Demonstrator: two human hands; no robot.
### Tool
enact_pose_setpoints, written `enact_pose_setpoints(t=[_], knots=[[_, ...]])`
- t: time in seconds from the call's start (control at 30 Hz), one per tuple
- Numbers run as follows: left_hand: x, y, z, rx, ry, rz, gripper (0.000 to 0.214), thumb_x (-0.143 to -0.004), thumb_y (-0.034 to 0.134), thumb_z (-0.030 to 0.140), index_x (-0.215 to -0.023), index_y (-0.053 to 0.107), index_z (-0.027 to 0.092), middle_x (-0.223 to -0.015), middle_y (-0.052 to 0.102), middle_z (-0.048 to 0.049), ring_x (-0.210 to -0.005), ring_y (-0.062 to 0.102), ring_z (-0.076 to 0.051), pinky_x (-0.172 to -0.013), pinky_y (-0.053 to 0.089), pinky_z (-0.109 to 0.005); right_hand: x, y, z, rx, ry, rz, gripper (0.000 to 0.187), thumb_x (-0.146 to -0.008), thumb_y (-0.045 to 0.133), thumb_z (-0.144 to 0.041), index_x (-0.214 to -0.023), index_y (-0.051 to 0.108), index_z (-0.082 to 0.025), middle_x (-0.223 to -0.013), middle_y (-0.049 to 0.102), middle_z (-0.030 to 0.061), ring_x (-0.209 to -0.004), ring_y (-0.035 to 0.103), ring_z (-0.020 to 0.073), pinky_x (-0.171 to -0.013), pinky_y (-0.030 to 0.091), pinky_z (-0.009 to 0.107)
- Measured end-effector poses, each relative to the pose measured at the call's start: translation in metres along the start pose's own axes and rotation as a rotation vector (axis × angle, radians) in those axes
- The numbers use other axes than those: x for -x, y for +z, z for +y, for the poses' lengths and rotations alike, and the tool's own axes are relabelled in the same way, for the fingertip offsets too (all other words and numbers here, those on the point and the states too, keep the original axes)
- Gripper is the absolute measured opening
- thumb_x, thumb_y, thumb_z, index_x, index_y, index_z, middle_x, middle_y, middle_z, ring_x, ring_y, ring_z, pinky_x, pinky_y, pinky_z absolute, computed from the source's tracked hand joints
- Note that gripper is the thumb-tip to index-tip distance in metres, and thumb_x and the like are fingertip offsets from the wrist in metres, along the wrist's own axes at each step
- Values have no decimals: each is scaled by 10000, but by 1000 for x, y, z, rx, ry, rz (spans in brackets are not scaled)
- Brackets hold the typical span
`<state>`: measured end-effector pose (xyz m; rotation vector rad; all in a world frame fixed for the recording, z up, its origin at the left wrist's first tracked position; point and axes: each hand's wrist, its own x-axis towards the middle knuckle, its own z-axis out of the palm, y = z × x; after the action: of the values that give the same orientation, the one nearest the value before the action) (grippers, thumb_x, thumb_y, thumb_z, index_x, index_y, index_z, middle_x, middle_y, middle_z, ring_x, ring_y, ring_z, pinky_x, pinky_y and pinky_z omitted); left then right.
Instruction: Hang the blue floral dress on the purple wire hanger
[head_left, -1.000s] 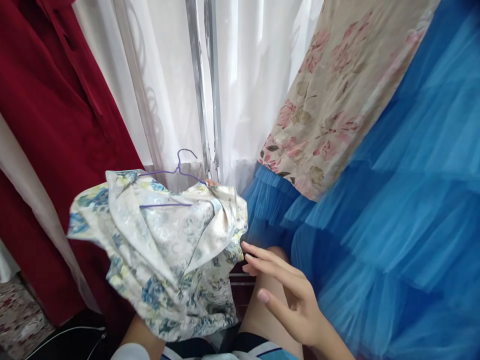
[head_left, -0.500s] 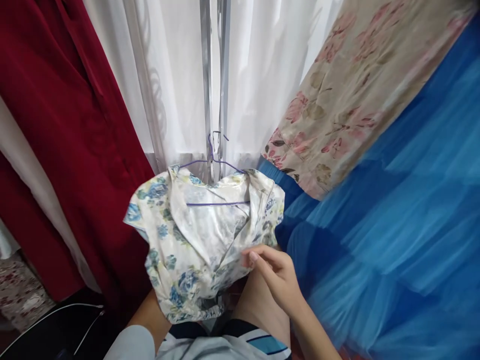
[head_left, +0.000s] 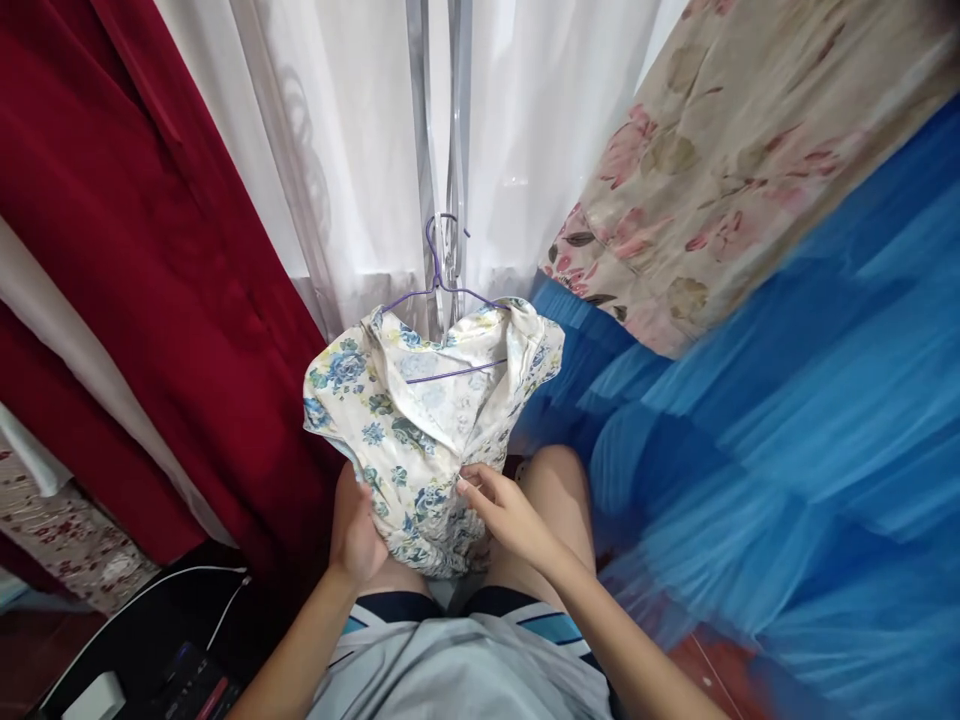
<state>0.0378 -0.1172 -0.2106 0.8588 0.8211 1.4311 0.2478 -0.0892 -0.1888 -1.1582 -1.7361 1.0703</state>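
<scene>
A white short-sleeved blouse [head_left: 405,440] with blue and green flowers hangs on a purple wire hanger [head_left: 439,283] in front of my lap. My left hand [head_left: 364,540] grips the blouse's lower left side, its thumb up along the edge and its other fingers hidden behind the cloth. At the bottom of the V neckline, my right hand [head_left: 499,505] pinches the front fabric between thumb and fingers. The hanger's hook rises above the collar, near grey hanging straps [head_left: 459,120].
White curtains [head_left: 352,130] hang straight ahead. A dark red cloth [head_left: 217,330] drapes on the left. On the right are a beige floral cloth [head_left: 675,200] and a blue tulle skirt [head_left: 750,430]. At lower left, a black surface [head_left: 150,610] carries a white cable.
My left hand has come out from behind the blouse to its side. My right hand has moved left onto the neckline. The blouse and hanger sit higher and slightly right in view.
</scene>
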Motion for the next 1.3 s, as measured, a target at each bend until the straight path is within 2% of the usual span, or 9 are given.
enact_pose_setpoints(t=[0.13,0.27,0.47,0.63,0.77,0.87,0.97,1.1,1.3], knots=[[11,15,1,-183,-28,46,628,-674,820,270,-1268,625,217,-1298,652,-79,-1307,519,-328,-1152,368,-468,-4,13,7,-116,-15,74,154,-906,529,-328,-831,565,-198,-730,595,10,-681,554,173,-623,422,283],[14,29,13,-254,7,25,595,-623,824,195,-1198,673,217,-1214,696,-88,-1300,523,-350,-1119,416,-472,-6,8,2,-367,151,-48,77,-803,561,-242,-752,521,-200,-597,541,-30,-511,464,120,-507,364,245],[10,16,2,-190,-59,13,554,-668,812,217,-1202,666,207,-1249,682,-82,-1217,597,-325,-1092,442,-460,-3,6,-5,-644,320,-118,146,-717,653,-261,-785,541,-195,-581,570,-37,-503,491,104,-529,406,230],[14,18,0,-202,-58,-65,460,-728,778,218,-1178,681,203,-1232,691,-75,-1191,614,-311,-1073,459,-434,-3,7,-8,-588,304,-126,103,-697,625,-211,-705,524,-190,-538,562,-37,-483,499,100,-514,413,228],[15,23,6,-259,-14,-86,414,-751,756,219,-1159,693,197,-1240,685,-78,-1187,616,-310,-1082,450,-438,-2,-4,-13,-488,265,-230,71,-723,619,-212,-742,555,-186,-574,624,-22,-484,522,102,-495,423,224],[4,9,13,-384,46,85,486,-655,822,194,-1125,701,205,-1168,713,-79,-1219,593,-325,-1121,404,-458,-1,-18,-10,-378,267,-280,99,-751,637,-238,-749,551,-190,-626,687,7,-507,578,121,-510,471,237],[-17,-22,23,-472,127,266,449,-541,868,146,-965,728,189,-1002,747,-95,-1215,587,-367,-1136,362,-504,2,-33,-3,-280,302,-342,86,-759,650,-241,-765,598,-173,-662,722,40,-575,661,166,-567,539,276],[-35,-51,28,-422,251,357,446,-560,847,155,-982,710,202,-1076,732,-92,-1212,589,-351,-1124,369,-503,3,-40,1,-225,303,-363,96,-789,643,-262,-795,639,-167,-678,732,50,-587,679,185,-577,558,296],[-23,-31,16,-384,71,252,529,-627,758,210,-1138,644,131,-1110,723,-106,-1165,619,-341,-1044,446,-477,-4,-19,7,-174,285,-235,145,-837,621,-300,-862,618,-157,-702,705,45,-589,640,154,-566,520,258]])
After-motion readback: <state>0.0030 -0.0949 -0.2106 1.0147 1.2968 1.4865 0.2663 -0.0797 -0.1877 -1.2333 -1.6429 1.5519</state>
